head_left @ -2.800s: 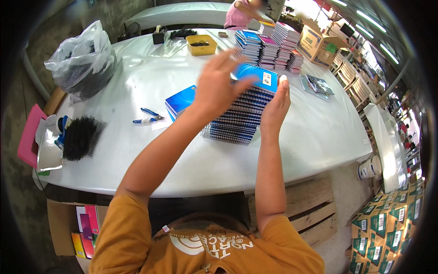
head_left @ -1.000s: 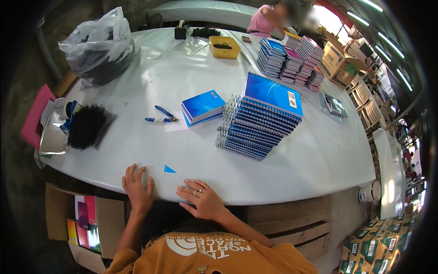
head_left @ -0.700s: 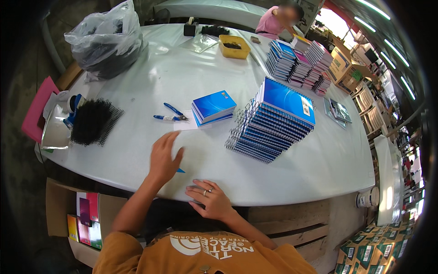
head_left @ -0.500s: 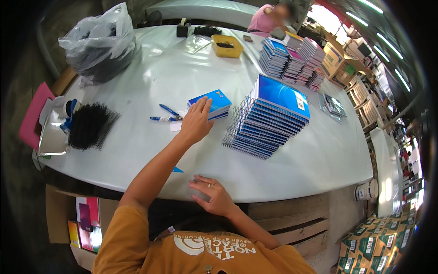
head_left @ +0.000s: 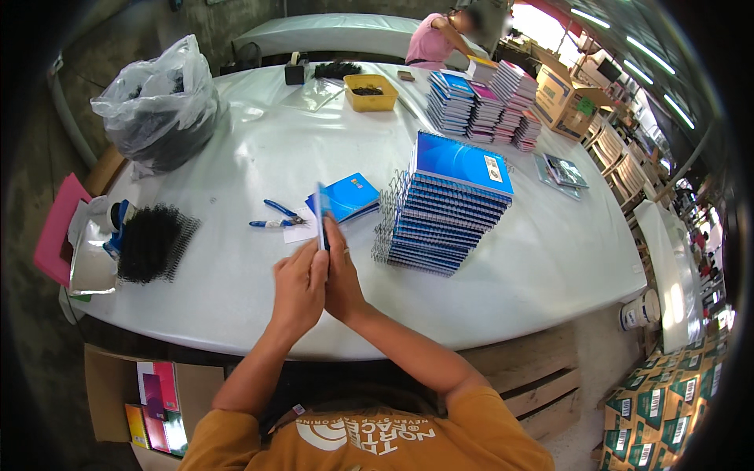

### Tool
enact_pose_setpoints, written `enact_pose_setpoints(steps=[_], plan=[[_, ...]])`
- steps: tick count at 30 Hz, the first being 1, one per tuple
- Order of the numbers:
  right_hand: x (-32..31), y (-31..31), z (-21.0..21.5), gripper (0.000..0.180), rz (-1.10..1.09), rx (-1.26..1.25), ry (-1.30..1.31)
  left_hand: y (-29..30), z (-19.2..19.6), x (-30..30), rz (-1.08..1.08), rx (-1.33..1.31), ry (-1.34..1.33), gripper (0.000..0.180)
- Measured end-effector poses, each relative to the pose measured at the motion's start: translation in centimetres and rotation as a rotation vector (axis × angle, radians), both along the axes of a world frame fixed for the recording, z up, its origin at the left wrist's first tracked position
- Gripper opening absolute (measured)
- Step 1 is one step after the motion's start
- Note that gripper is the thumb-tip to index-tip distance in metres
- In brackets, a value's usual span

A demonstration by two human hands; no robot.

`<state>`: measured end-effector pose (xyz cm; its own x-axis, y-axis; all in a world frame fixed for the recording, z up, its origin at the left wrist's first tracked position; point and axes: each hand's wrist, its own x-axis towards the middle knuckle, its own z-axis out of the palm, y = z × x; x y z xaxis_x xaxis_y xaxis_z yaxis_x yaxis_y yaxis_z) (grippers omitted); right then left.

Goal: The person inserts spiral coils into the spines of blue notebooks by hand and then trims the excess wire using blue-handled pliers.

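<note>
In front of me a thin blue-covered notebook stands on edge between my two hands, seen almost along its side. My left hand grips its lower part, thumb up along it. From the other side my right hand closes on it, fingers along the cover. Just beyond lies a low pile of blue notebooks. Blue-handled pliers rest left of it, by white paper slips. To the right rises a tall stack of blue notebooks with wire coils sticking out along its left side.
Black coils lie at the left, near a pink folder. A filled plastic bag and yellow tub stand farther back. More notebook stacks are back right, near a person in pink. An open carton sits lower left.
My left hand has come back from the low notebook pile toward me. My right hand has risen from the table's near edge to meet it, and both now hold a notebook upright.
</note>
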<state>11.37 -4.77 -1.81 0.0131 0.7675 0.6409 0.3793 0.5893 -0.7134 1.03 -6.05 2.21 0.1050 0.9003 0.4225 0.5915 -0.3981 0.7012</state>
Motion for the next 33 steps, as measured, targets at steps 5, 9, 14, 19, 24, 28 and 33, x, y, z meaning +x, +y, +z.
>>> enact_pose_setpoints(steps=[5, 9, 14, 19, 24, 28, 33], plan=[[2.8, 1.3, 1.2, 0.037, 0.48, -0.305, 0.246, -0.1, -0.2, -5.4, 0.256, 0.106, -0.225, 0.05], [2.6, 2.5, -3.1, 0.036, 0.686, -0.549, 0.149, 0.9, -7.6, -8.1, -0.134, -0.413, -0.553, 0.046], [3.7, 1.4, -2.9, 0.027, 0.582, -0.637, 0.304, 0.9, -6.8, -8.2, -0.07, -0.062, 0.234, 0.04], [3.0, 1.0, -2.0, 0.025, 0.524, -0.656, 0.206, 9.8, -3.3, -21.0, 0.506, -0.136, 0.49, 0.044], [2.6, 1.5, -1.6, 0.027, 0.761, -0.539, 0.315, 10.6, -6.4, -23.7, 0.801, -0.069, 0.753, 0.053], [3.2, 1.2, -2.5, 0.031, 0.808, -0.617, 0.301, 9.0, -8.2, -20.9, 0.711, -0.029, 0.739, 0.044], [3.3, 0.8, -2.2, 0.027, 0.644, -0.604, 0.194, 7.7, -2.9, -21.2, 0.629, -0.243, 0.4, 0.026]])
